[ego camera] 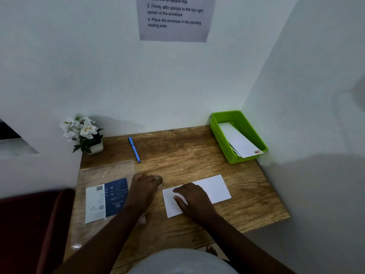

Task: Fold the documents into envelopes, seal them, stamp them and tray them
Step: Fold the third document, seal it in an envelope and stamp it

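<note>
**Right hand flat on the envelope, left hand on a small roll**

Nearest to the camera, two bare forearms reach up from 6 o'clock over the wooden bench (197,155). The right hand (194,200) rests on a white envelope (215,188), which lies flat near the middle of the bench; the fingers (180,191) are loosely spread and press on its left half, not curled around it. The left hand (143,187) is just to the left, at about 9 o'clock from the envelope. Its fingers are bent over a small clear roll (159,181) – maybe tape, but it is too blurred to be sure – and they seem to grip it.

Further to the left, at 9 o'clock, a blue and white printed packet (106,199) lies on a clear plastic sleeve (106,171).

Behind the hands, at about 11 o'clock, a blue pen (134,149) lies on the bench, well apart from the envelope. At the far left corner stands a small pot of white flowers (84,132). At the far right corner, at 1 o'clock, a green basket tray (221,139) holds white envelopes; the top one shows a stamp (257,152) at its near end.

On the wall above, a printed instruction sheet (174,18) hangs.
</note>
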